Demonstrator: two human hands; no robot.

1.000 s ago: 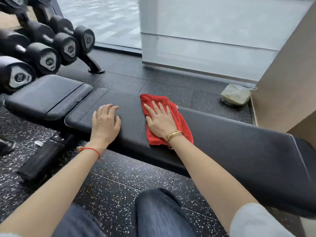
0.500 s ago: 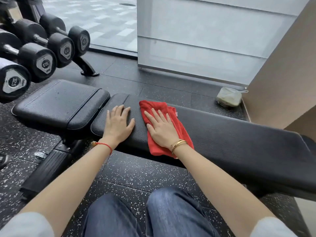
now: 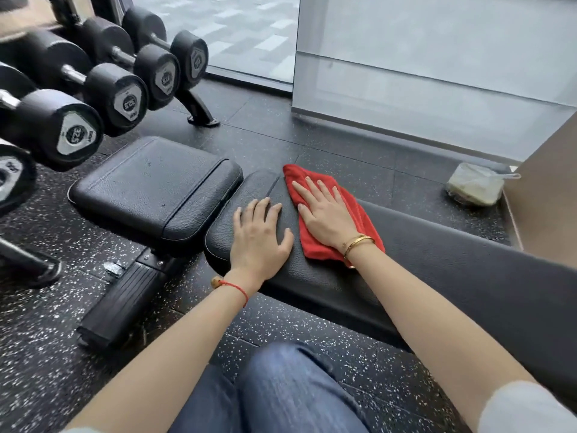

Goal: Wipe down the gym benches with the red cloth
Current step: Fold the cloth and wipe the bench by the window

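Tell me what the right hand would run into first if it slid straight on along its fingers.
Nothing on the pad: the right hand points up-left across the red cloth, then off the bench far edge, apparently over bare floor.

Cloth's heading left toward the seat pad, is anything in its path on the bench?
Yes: the left hand rests flat on the long bench pad, directly left of the red cloth under the right hand. Beyond it lies only the gap before the seat pad.
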